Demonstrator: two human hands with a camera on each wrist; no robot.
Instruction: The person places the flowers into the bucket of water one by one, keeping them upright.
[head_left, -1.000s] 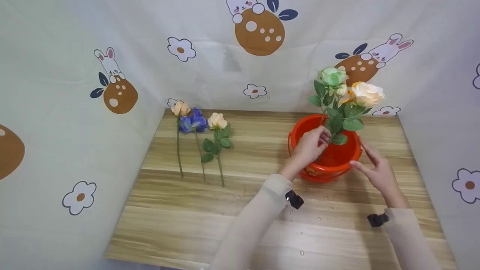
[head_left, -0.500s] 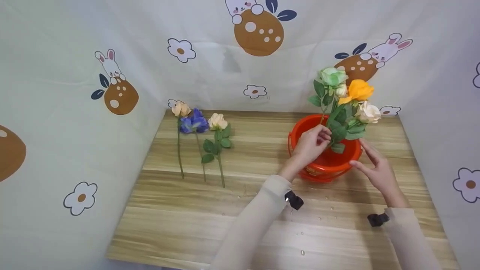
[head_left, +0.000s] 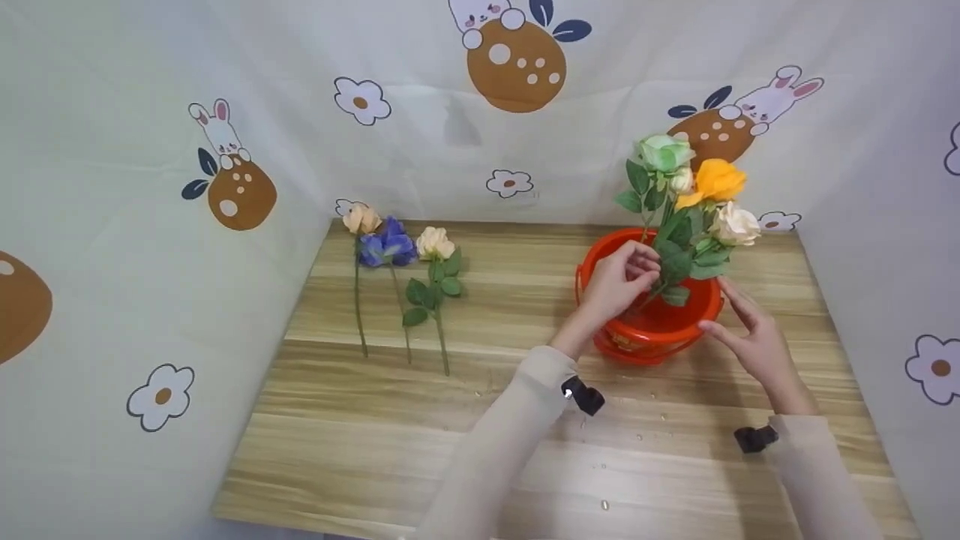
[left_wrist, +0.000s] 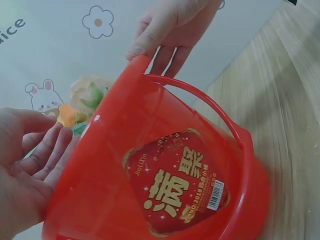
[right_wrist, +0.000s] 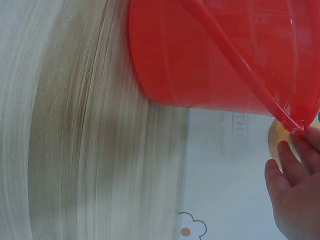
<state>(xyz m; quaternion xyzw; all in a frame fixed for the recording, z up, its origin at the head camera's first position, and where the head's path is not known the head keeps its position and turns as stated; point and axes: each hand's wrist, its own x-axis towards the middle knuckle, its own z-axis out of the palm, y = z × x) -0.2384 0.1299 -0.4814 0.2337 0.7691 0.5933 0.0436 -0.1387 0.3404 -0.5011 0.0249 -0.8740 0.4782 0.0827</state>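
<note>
Artificial flowers stand in a red bucket (head_left: pixel 637 349): a green rose (head_left: pixel 664 153), an orange flower (head_left: pixel 720 180) and a cream rose (head_left: pixel 735 225), with leafy stems leaning right. My left hand (head_left: pixel 619 283) hovers over the bucket's near-left rim, right beside the leaves. Its fingers are loosely bent, and in the left wrist view nothing shows between them. The right hand (head_left: pixel 757 349) steadies the bucket's right side, with nearly straight fingers and thumb spread against the rim. In the right wrist view its fingertips touch the rim where the handle (right_wrist: pixel 240 67) joins.
On the left of the wooden table (head_left: pixel 360 435) lie a peach rose (head_left: pixel 361 219), a blue flower (head_left: pixel 388 241) and a cream rose with leaves (head_left: pixel 436 243). Tiny clear bits (head_left: pixel 604 505) are scattered near the front. Patterned cloth (head_left: pixel 420 150) walls the table's back and sides.
The cream rose in the bucket has swung down and the orange flower now shows above it. My left hand has loosened from the stems and shifted slightly left. The right hand stays put.
</note>
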